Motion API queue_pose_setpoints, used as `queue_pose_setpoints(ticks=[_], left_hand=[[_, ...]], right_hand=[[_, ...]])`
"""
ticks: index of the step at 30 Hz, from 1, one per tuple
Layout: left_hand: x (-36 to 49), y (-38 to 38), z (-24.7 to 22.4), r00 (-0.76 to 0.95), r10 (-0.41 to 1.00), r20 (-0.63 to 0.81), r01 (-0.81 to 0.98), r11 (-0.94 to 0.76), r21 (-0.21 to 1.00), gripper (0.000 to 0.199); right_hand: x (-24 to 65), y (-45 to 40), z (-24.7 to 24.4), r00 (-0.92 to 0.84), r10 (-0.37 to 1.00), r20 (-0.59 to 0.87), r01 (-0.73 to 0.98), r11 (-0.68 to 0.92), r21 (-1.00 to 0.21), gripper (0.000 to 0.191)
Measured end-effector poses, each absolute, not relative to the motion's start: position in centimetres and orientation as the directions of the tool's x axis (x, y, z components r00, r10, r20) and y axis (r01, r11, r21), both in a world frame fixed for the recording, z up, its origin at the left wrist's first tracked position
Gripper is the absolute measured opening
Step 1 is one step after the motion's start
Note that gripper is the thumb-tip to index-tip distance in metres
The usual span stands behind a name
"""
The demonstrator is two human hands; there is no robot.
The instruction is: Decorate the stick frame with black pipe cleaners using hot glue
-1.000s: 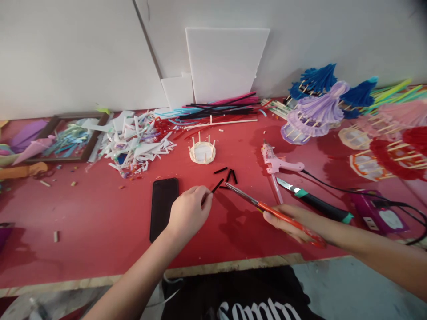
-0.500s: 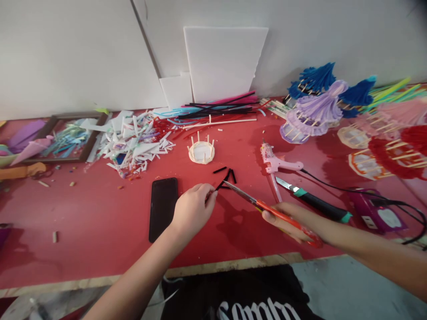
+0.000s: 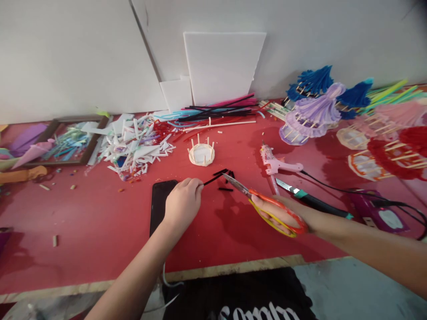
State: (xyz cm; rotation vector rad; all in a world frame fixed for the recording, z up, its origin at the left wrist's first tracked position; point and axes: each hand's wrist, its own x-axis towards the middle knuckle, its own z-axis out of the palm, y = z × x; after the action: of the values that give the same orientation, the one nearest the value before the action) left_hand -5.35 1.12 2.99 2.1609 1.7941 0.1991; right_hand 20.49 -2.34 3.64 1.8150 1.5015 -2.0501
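White lettering [image 3: 258, 313] on the black garment [image 3: 200, 291] nearest the hands is cut off, unreadable; beyond it runs the tabletop's front edge [image 3: 240, 266]. Bare red tabletop [image 3: 207, 240] separates the hands. The left hand [image 3: 183, 202] pinches a black strip [image 3: 212, 179], a phone [image 3: 158, 205] beneath and left; the right hand [image 3: 266, 207] grips scissors [image 3: 242, 186], tips at the strip's far end. Beyond the right hand lies a pink glue gun [image 3: 273, 165].

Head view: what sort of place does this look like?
Likely a handicraft workspace: the right hand holds orange-and-yellow-handled metal scissors, a pink plastic glue gun lies on the red tabletop, and a lavender frilled, cone-topped model with pale sticks sits farther right.
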Motion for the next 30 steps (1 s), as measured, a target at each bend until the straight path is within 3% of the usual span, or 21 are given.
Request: queue_pose_setpoints(ticks=[5,12,26,30], left_hand=[[-5.4,1.6,3.1,0.182,0.978,-0.104,0.950,-0.148,0.274,0.023],[-5.5,1.9,2.8,0.184,0.978,-0.102,0.955,-0.154,0.254,0.023],[-5.6,1.5,3.0,0.191,0.975,-0.111,0.938,-0.148,0.312,0.022],[-5.9,1.5,2.9,0.187,0.977,-0.102,0.933,-0.144,0.330,0.019]], right_hand=[[19.3,-2.0,3.8,-0.419,0.501,-0.757,0.447,-0.612,-0.652,0.060],[18.7,-1.6,3.9,-0.455,0.499,-0.738,0.418,-0.612,-0.672,0.060],[18.8,-1.6,3.0,-0.351,0.537,-0.767,0.555,-0.541,-0.632,0.063],[18.7,-1.4,3.3,-0.342,0.536,-0.772,0.650,-0.458,-0.606,0.067]])
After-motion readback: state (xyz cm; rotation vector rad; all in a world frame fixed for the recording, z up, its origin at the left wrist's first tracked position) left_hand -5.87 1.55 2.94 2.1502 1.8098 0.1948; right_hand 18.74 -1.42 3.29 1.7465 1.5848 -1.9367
